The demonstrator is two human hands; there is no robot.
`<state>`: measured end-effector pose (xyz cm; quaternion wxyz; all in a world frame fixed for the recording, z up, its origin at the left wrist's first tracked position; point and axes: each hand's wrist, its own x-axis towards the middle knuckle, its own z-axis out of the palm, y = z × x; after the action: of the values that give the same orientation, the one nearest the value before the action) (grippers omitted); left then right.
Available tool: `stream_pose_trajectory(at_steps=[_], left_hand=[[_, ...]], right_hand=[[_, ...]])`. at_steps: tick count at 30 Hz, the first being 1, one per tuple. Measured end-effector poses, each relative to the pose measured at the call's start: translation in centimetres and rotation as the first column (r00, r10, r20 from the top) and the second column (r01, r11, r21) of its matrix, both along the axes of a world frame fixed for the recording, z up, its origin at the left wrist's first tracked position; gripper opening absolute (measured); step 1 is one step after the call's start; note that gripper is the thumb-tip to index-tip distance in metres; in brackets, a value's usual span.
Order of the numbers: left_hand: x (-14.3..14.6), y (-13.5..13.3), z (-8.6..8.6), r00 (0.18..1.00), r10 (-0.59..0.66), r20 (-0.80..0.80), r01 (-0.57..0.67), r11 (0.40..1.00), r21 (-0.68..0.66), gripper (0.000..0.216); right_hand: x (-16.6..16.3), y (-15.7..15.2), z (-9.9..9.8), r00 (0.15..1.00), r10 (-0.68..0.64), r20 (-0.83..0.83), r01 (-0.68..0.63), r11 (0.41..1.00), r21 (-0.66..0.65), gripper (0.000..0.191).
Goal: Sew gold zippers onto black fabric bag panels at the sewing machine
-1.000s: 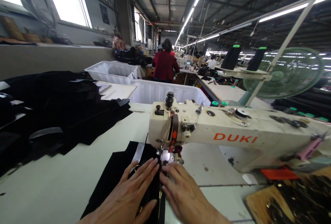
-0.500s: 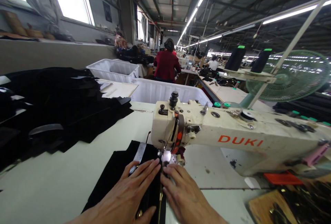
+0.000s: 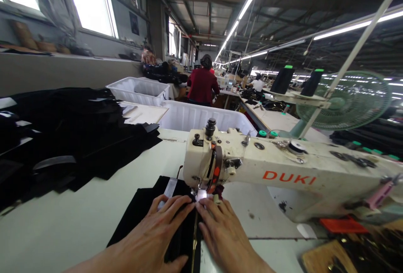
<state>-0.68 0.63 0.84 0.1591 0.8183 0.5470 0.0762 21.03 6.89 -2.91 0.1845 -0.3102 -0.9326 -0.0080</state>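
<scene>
My left hand [image 3: 157, 231] lies open and flat on a black fabric piece [image 3: 146, 199], its fingertips just in front of the sewing machine's needle area. My right hand [image 3: 225, 231] rests open along the fabric's right edge, with its fingertips close to the left hand's and near the lit presser foot. A zipper [image 3: 194, 245] with brass-coloured teeth runs lengthwise between my hands. Near the fabric's far edge lies a pale translucent strip [image 3: 170, 187]. The cream sewing machine [image 3: 245, 161] stands over the work; the needle itself is hard to make out.
Stacked black fabric pieces [image 3: 78, 134] cover the table's left side. White plastic bins [image 3: 201, 115] stand behind the machine. To the right are a red tray [image 3: 343, 225], a wooden board [image 3: 327, 258] and a green fan [image 3: 343, 101]. A person in dark red [image 3: 203, 84] sits farther back.
My right hand's fingers have shifted forward and spread over the fabric by the presser foot. The left fingers are slightly more bent. The camera view has tilted a little.
</scene>
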Motion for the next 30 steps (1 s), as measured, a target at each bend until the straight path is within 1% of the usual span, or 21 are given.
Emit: stream_pose_trajectory(at_steps=[3, 6, 11, 15, 18, 22, 27, 30], left_hand=[[-0.5, 0.5, -1.3, 0.999, -0.026, 0.038, 0.022, 0.996, 0.082, 0.082], [-0.6, 0.7, -1.9, 0.998, -0.039, 0.059, 0.030, 0.990, 0.138, 0.083], [-0.2, 0.6, -1.6, 0.997, -0.043, 0.070, 0.031, 0.987, 0.159, 0.083], [0.0, 0.7, -1.4, 0.998, -0.028, 0.058, 0.017, 0.984, 0.175, 0.081], [-0.1, 0.7, -1.6, 0.998, -0.031, 0.057, 0.020, 0.983, 0.184, 0.078], [-0.1, 0.6, -1.9, 0.997, -0.048, 0.063, 0.034, 0.976, 0.217, 0.076], [0.0, 0.5, -1.7, 0.997, -0.053, 0.064, 0.037, 0.975, 0.218, 0.074], [0.0, 0.5, -1.8, 0.995, -0.073, 0.074, 0.053, 0.968, 0.245, 0.072]], right_hand=[[-0.1, 0.3, 0.0, 0.999, -0.035, 0.018, 0.034, 0.999, 0.037, 0.042], [-0.2, 0.5, 0.0, 0.998, -0.053, 0.021, 0.052, 0.997, 0.058, 0.043], [-0.4, 0.7, -0.1, 0.999, -0.027, 0.017, 0.026, 0.997, 0.078, 0.043], [-0.5, 0.8, -0.6, 0.999, -0.041, -0.004, 0.041, 0.995, 0.087, 0.044], [-0.4, 0.7, -1.2, 0.999, -0.041, -0.032, 0.044, 0.996, 0.081, 0.044], [-0.1, 0.6, -1.8, 0.998, -0.035, -0.061, 0.038, 0.998, 0.041, 0.043], [-0.2, 0.6, -1.4, 0.998, -0.029, -0.059, 0.028, 0.999, -0.016, 0.044], [-0.1, 0.5, -1.0, 0.998, -0.023, -0.060, 0.021, 0.999, -0.034, 0.045]])
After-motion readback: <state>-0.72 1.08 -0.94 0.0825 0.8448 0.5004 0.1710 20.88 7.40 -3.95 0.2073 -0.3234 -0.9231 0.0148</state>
